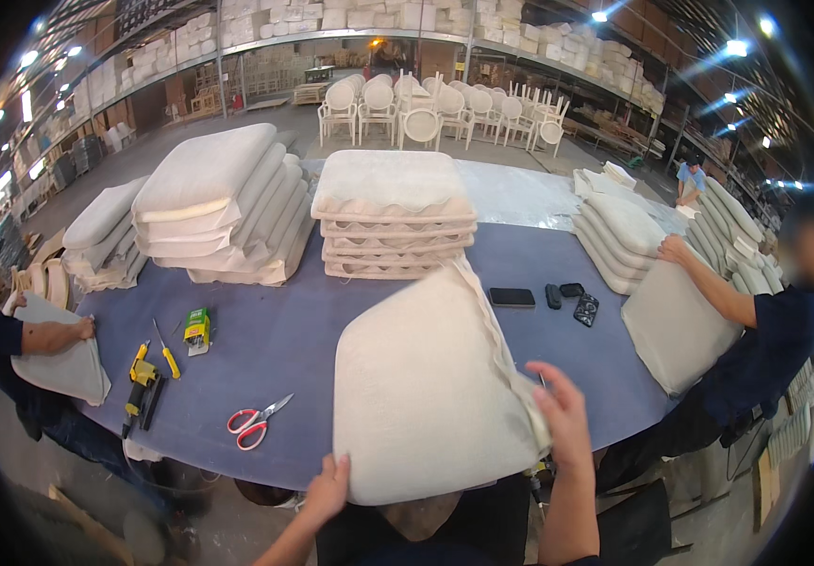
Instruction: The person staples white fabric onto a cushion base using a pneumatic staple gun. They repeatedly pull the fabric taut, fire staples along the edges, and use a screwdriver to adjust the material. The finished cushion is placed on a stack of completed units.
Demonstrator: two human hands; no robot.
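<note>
Cushion [426, 387]: tilted on the surface [284, 330] edge, between both hands. Left hand [328, 486] grips its lower corner; right hand [562, 420] clamps its side. Risk: slipping off the edge; scissors [256, 422] left of the left hand may snag fabric.

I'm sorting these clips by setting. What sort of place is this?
Most likely a furniture upholstery workshop: stacks of seat cushions lie on a big blue worktable, rows of white chair frames stand behind, and both hands grip the seat cushion nearest the camera.

small green-yellow box [197, 329] on table [331, 330], dark phone [511, 297]
</note>
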